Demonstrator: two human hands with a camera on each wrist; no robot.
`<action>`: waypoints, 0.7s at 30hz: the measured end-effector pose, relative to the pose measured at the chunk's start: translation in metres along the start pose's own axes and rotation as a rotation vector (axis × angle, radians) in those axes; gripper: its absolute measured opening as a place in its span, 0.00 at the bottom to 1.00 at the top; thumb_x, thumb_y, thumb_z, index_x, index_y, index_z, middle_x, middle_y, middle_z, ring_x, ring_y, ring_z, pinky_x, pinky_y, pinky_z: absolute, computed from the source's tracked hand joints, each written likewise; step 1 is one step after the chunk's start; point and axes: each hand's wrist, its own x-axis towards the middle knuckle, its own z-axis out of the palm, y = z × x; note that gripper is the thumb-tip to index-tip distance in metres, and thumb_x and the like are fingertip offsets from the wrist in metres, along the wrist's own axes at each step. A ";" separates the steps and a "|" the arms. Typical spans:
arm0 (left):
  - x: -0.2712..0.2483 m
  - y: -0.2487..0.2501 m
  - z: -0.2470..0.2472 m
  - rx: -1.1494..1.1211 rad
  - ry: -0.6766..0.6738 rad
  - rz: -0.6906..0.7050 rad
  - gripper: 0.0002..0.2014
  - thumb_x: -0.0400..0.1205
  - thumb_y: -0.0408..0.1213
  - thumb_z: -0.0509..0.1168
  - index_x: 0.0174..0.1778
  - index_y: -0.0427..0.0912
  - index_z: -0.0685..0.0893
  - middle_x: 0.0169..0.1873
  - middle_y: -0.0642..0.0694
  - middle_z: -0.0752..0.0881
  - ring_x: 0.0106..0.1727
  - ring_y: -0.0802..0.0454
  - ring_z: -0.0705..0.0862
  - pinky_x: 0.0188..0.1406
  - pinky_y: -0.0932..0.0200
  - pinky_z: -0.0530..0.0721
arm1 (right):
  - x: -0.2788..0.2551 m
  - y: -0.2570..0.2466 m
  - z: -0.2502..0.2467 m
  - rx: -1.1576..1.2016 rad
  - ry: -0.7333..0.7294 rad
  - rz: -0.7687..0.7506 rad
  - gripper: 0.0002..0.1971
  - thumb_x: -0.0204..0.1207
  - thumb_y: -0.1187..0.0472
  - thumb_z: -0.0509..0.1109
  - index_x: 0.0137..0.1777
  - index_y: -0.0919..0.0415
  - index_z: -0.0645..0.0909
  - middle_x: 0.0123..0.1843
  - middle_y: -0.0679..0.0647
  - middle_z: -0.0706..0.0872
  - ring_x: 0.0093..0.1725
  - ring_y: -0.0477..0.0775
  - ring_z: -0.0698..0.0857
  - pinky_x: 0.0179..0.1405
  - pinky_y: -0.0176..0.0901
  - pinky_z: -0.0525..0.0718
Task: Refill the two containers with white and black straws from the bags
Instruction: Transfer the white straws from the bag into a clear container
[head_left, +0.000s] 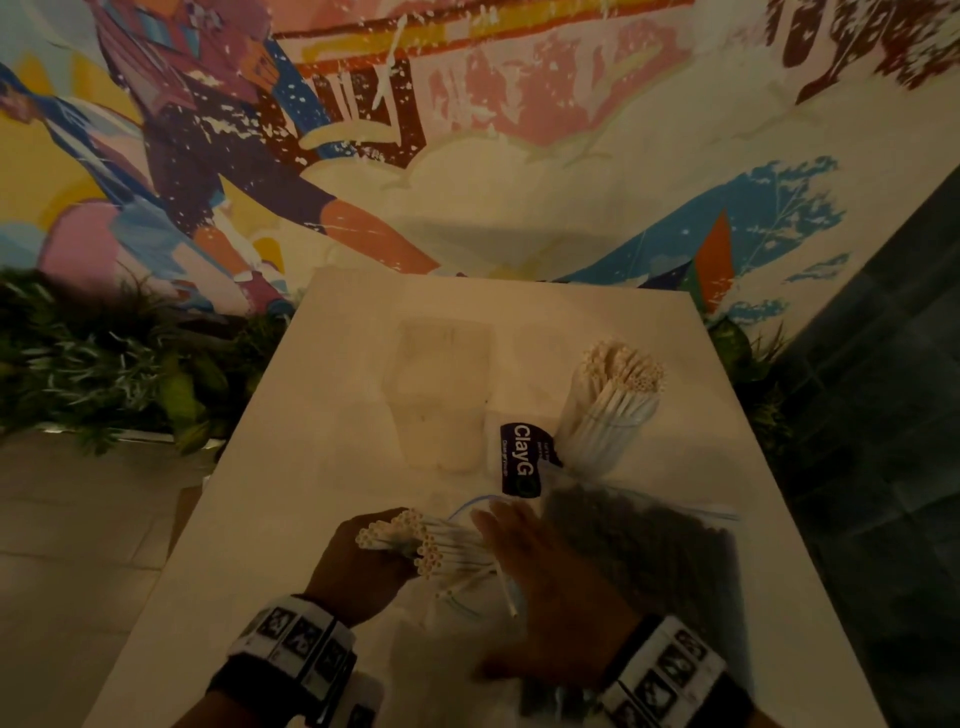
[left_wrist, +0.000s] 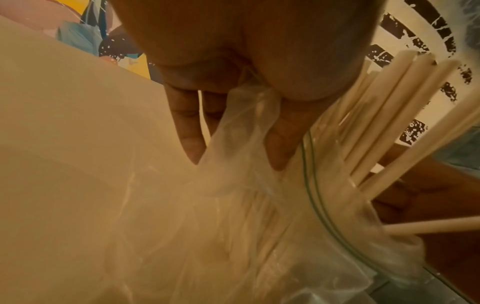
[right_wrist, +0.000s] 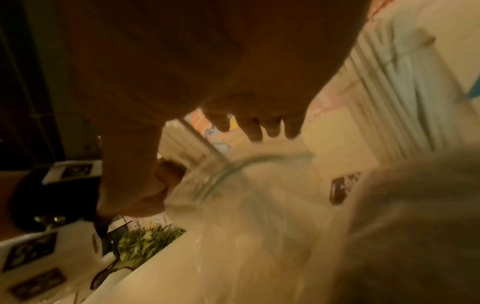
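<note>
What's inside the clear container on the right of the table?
The clear container on the right holds a bundle of white straws, open ends fanned above its rim. Its bottom cannot be seen; a dark ClayGo label stands in front, covering its lower left.

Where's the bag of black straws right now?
Head view: the bag of black straws lies on the table's near right, beside the right hand.

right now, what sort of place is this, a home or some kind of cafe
Probably a cafe or other food and drink venue, not a home. A large painted mural covers the wall, a bed of leafy plants runs along its foot, and the white table holds a container of white straws being restocked in bulk.
</note>
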 end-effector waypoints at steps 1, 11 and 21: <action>0.001 -0.001 0.001 0.014 -0.003 0.004 0.17 0.65 0.56 0.64 0.49 0.63 0.82 0.41 0.55 0.90 0.46 0.54 0.87 0.49 0.49 0.86 | 0.003 -0.004 0.005 0.024 0.040 -0.007 0.59 0.64 0.32 0.74 0.75 0.39 0.27 0.77 0.33 0.32 0.78 0.40 0.29 0.77 0.37 0.30; -0.003 0.002 0.004 0.104 0.042 0.023 0.27 0.61 0.56 0.70 0.57 0.65 0.72 0.48 0.56 0.87 0.50 0.51 0.87 0.50 0.47 0.85 | 0.036 -0.014 0.031 0.267 0.303 0.011 0.42 0.69 0.25 0.41 0.80 0.45 0.58 0.80 0.47 0.68 0.78 0.41 0.65 0.73 0.27 0.54; -0.004 -0.004 0.004 -0.119 -0.006 0.114 0.38 0.60 0.50 0.81 0.66 0.62 0.75 0.61 0.59 0.83 0.63 0.58 0.82 0.64 0.53 0.81 | 0.040 -0.006 0.040 0.314 0.372 -0.021 0.37 0.76 0.29 0.42 0.77 0.48 0.69 0.70 0.49 0.82 0.66 0.48 0.81 0.66 0.34 0.76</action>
